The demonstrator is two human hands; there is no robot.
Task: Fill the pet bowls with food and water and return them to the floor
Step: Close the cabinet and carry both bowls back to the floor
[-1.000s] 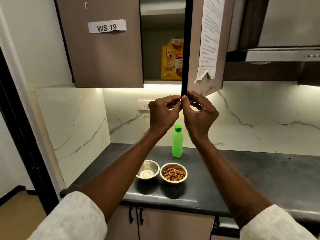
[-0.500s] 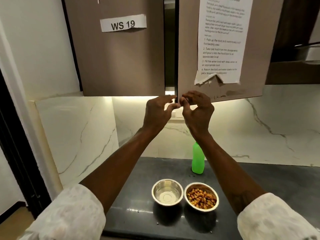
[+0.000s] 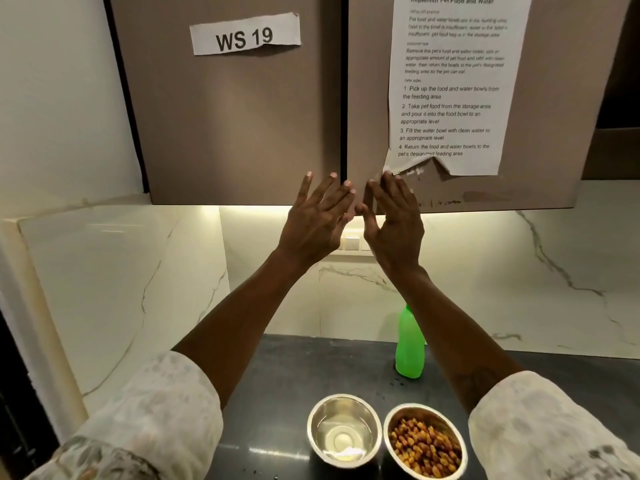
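Cupboard doors (image 3: 242, 133), ajar half a second ago, now shut flush; both hands have let go of the door edge. Left hand (image 3: 317, 220) and right hand (image 3: 393, 220): fingers spread, empty, raised at the doors' lower edge. Countertop (image 3: 294, 375), near front edge: steel water bowl (image 3: 343, 429), beside it steel food bowl (image 3: 424, 441) filled with kibble. Green bottle (image 3: 409, 348) upright near the countertop's back edge

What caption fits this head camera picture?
Both open hands, left hand and right hand, at closed cabinet doors above two bowls.
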